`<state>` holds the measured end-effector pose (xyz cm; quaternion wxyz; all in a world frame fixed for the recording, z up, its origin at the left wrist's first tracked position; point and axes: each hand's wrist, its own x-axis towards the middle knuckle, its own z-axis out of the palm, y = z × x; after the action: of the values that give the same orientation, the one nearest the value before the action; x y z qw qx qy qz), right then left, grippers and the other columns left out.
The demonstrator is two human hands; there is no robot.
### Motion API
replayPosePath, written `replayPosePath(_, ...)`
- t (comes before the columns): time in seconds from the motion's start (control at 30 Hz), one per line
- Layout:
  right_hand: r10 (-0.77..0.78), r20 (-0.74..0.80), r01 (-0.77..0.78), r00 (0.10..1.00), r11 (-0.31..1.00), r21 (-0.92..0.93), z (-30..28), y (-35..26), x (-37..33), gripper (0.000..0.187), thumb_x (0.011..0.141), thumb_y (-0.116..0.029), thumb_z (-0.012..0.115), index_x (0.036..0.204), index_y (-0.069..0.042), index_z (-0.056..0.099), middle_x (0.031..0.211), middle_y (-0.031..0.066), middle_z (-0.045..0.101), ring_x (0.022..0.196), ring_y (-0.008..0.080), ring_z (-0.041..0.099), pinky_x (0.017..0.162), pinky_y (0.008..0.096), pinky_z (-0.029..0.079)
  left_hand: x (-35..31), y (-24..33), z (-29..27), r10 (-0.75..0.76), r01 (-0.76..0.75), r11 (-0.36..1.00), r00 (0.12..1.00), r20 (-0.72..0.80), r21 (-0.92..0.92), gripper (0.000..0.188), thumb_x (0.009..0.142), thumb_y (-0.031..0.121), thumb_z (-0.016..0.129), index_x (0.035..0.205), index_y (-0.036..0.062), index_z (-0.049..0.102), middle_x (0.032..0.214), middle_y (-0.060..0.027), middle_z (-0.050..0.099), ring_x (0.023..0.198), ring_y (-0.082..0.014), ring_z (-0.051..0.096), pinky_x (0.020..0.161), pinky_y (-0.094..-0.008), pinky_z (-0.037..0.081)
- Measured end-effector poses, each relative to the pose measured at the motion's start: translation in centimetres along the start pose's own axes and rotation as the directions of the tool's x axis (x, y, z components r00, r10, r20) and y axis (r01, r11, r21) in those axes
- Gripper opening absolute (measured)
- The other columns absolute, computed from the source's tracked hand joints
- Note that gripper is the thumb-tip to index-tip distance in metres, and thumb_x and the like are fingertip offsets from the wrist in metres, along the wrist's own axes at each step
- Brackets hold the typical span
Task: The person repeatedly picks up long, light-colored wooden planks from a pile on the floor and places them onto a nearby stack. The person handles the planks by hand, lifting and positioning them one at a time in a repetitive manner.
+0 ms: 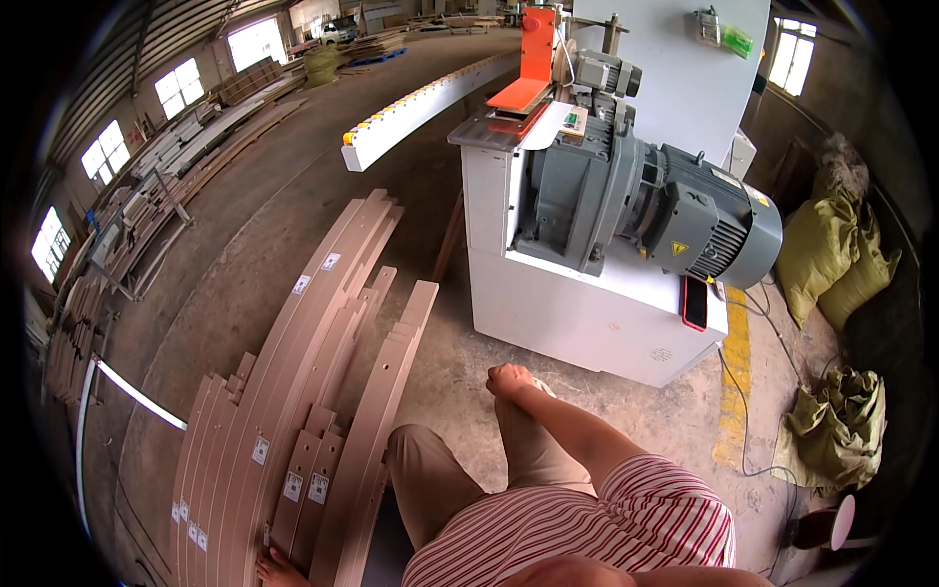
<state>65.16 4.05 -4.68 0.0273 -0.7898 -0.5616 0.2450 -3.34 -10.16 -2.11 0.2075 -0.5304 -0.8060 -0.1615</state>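
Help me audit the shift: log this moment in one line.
left hand: against long flat brown boards | right hand: on tan-trousered knee

I look down through a head-worn fisheye, close over the knees [419, 455] and brown boards [284, 391], toward far windows [256, 44].

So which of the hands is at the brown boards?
The left hand, low at the picture's bottom edge, beside the brown boards; the right hand is at the knee.
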Motion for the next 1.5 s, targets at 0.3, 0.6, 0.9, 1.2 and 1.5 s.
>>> replayPosePath(0.3,-0.018,-0.002,0.018,1.000,1.000,-0.016,-0.3,-0.1,-0.2,0.033,0.085,-0.029,0.050,0.106,-0.011,0.069,0.113,0.0165,0.066,0.108,0.0333,0.062,0.093,0.0422,0.050,0.0,-0.5,0.5,0.047,-0.047,0.999,0.998,-0.046,0.003,0.036,0.099,0.035,0.048,0.117,0.0051,0.057,0.109,-0.0166,0.060,0.096,-0.0377,0.055,0.081,-0.0489,0.045)
replayPosePath(0.6,-0.003,0.015,0.004,1.000,1.000,-0.021,-0.3,-0.2,-0.3,0.034,0.085,-0.028,0.050,0.108,-0.012,0.069,0.116,0.0153,0.065,0.110,0.0320,0.062,0.092,0.0417,0.050,0.3,1.0,-1.2,0.203,-0.202,0.979,0.956,-0.210,0.026,0.033,0.100,0.032,0.048,0.112,0.0032,0.059,0.108,-0.0150,0.061,0.094,-0.0346,0.058,0.080,-0.0465,0.047)
replayPosePath(0.9,-0.091,0.089,0.105,0.992,0.981,-0.166,0.4,-0.1,-0.1,0.040,0.085,-0.038,0.054,0.110,-0.010,0.067,0.117,0.0136,0.065,0.112,0.0308,0.059,0.094,0.0429,0.048,6.7,19.1,-13.5,0.059,0.009,0.554,0.997,0.050,-0.832,0.035,0.102,0.028,0.046,0.086,-0.0011,0.057,0.084,-0.0077,0.061,0.077,-0.0187,0.055,0.071,-0.0338,0.046)
replayPosePath(1.2,-0.185,0.046,0.190,0.982,0.944,-0.271,0.8,0.1,-2.3,0.050,0.082,-0.045,0.059,0.118,-0.012,0.063,0.126,0.0097,0.059,0.123,0.0260,0.049,0.104,0.0445,0.036,5.4,35.2,-33.6,0.445,0.076,-0.125,0.895,0.012,-0.989,0.049,0.104,0.038,0.037,0.126,-0.0025,0.053,0.123,-0.0178,0.061,0.117,-0.0275,0.057,0.104,-0.0403,0.040)
replayPosePath(1.5,-0.189,0.017,0.185,0.982,0.939,-0.289,0.8,0.5,-3.2,0.047,0.082,-0.044,0.058,0.116,-0.011,0.063,0.123,0.0097,0.061,0.120,0.0264,0.051,0.103,0.0431,0.037,0.3,36.0,-46.7,0.499,0.484,-0.866,0.846,-0.186,-0.126,0.041,0.102,0.043,0.033,0.128,0.0249,0.059,0.128,-0.0005,0.061,0.112,-0.0225,0.059,0.111,-0.0423,0.029)
